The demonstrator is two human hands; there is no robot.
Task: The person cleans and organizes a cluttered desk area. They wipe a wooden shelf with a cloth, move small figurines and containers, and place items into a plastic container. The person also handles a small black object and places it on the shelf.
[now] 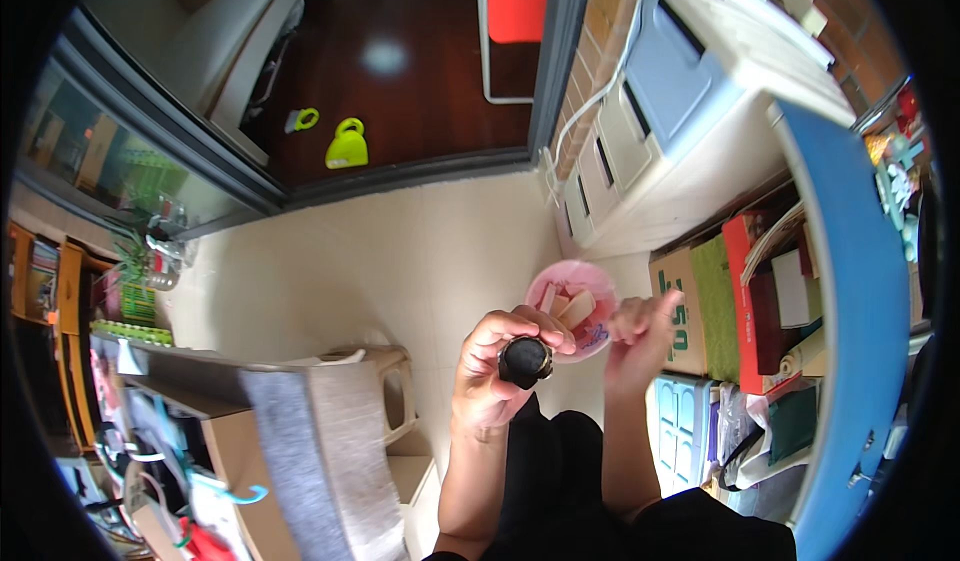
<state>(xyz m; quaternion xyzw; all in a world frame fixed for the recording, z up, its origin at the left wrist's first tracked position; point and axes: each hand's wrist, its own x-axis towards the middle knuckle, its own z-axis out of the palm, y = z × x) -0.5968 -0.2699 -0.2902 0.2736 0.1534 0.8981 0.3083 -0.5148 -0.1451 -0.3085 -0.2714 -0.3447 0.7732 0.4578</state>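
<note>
My left hand (491, 370) grips a small round black object (523, 361), its flat dark top facing up; its exact kind I cannot tell. Just beyond my fingers, a pink plastic bucket (536, 283) stands on the floor, with several pale and pinkish block-like pieces (577, 309) inside. The hand partly covers the bucket's near side. To the right of the bucket is my right hand (641, 332), blurred, with its thumb stretched away from half-curled fingers. No object shows in it.
White drawers (637, 186) stand ahead right. A blue panel (855, 321) edges shelves holding a cardboard box (682, 313) and a red box (750, 298). A cloth-draped cabinet (352, 441) and beige plastic stool (397, 388) are left. A dark door frame (405, 175) crosses the floor ahead.
</note>
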